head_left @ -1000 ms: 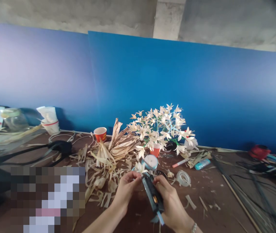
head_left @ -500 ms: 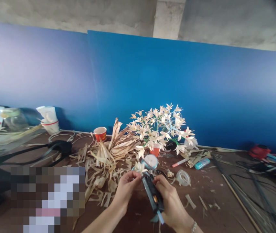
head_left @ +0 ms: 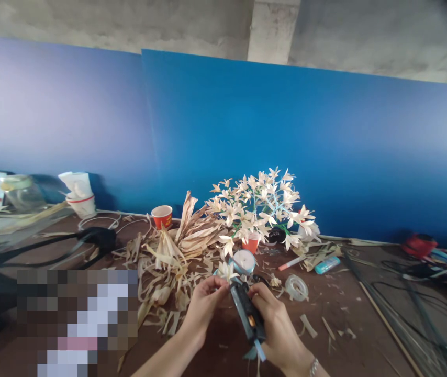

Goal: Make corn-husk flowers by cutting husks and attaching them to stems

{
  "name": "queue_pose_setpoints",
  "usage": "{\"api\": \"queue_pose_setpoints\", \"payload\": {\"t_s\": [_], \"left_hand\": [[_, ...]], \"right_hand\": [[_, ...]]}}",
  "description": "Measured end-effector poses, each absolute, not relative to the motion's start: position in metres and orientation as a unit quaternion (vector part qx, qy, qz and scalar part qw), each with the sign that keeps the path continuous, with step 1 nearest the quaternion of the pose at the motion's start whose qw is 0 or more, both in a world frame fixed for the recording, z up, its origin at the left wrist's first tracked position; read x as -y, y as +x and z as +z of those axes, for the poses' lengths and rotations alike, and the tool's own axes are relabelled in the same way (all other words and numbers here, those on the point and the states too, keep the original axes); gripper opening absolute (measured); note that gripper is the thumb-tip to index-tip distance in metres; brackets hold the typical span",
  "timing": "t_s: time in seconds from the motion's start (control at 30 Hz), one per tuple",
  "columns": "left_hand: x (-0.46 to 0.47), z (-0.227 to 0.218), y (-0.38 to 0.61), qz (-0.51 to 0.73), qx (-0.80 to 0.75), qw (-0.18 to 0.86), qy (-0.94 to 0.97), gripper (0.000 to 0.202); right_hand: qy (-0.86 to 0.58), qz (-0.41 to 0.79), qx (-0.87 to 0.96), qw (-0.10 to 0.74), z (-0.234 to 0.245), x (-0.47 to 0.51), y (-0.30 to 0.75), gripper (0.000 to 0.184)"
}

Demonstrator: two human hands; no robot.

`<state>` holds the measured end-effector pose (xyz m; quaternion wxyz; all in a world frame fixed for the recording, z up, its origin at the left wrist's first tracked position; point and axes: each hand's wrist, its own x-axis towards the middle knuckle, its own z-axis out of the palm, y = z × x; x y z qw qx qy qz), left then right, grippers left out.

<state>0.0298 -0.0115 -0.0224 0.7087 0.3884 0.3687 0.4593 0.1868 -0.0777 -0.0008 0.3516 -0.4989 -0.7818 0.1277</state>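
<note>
My left hand [head_left: 207, 299] pinches a small cream husk flower [head_left: 227, 272] with pointed petals. A black glue gun [head_left: 248, 310] is gripped in my right hand [head_left: 272, 312], its nozzle end close beside the flower; whether they touch I cannot tell. From the rear of the gun sticks a pale blue glue stick [head_left: 260, 351]. Just beyond my hands lies a white and blue tape roll [head_left: 244, 261]. Behind it, a red paper cup [head_left: 250, 242] stands under a bunch of cream husk flowers [head_left: 260, 207] on green and blue stems.
Dried corn husks [head_left: 172, 256] are heaped left of my hands, with a red cup [head_left: 162, 216] behind. To the right lie a clear tape roll [head_left: 297, 288], a turquoise case [head_left: 327, 265] and scraps. Black cables [head_left: 98, 238] run at left. A blue panel [head_left: 247, 120] closes the back.
</note>
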Motion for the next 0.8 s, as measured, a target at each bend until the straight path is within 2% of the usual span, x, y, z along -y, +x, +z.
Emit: {"api": "queue_pose_setpoints", "payload": {"t_s": [0.23, 0.3, 0.4, 0.5, 0.57, 0.63, 0.7, 0.8], "left_hand": [[0.013, -0.019, 0.030, 0.477, -0.365, 0.697, 0.392, 0.034], [0.012, -0.019, 0.029, 0.499, -0.381, 0.635, 0.450, 0.026], [0.012, -0.017, 0.027, 0.520, -0.393, 0.479, 0.588, 0.011], [0.014, -0.015, 0.026, 0.502, -0.375, 0.382, 0.680, 0.008], [0.015, -0.013, 0.026, 0.502, -0.371, 0.382, 0.681, 0.008], [0.015, -0.012, 0.027, 0.520, -0.382, 0.425, 0.635, 0.009], [0.014, -0.012, 0.027, 0.528, -0.400, 0.486, 0.570, 0.014], [0.010, -0.013, 0.025, 0.533, -0.409, 0.542, 0.505, 0.022]], "right_hand": [[-0.486, 0.133, 0.792, 0.344, 0.002, 0.079, 0.186, 0.029], [-0.464, 0.140, 0.807, 0.338, 0.005, 0.081, 0.183, 0.031], [-0.427, 0.144, 0.827, 0.337, 0.011, 0.085, 0.181, 0.029], [-0.465, 0.109, 0.794, 0.377, 0.019, 0.089, 0.189, 0.017], [-0.555, 0.052, 0.728, 0.400, 0.025, 0.091, 0.200, 0.006], [-0.648, 0.008, 0.681, 0.340, 0.031, 0.094, 0.212, 0.007], [-0.647, 0.035, 0.718, 0.253, 0.035, 0.098, 0.221, 0.011], [-0.600, 0.070, 0.764, 0.228, 0.033, 0.102, 0.230, 0.010]]}}
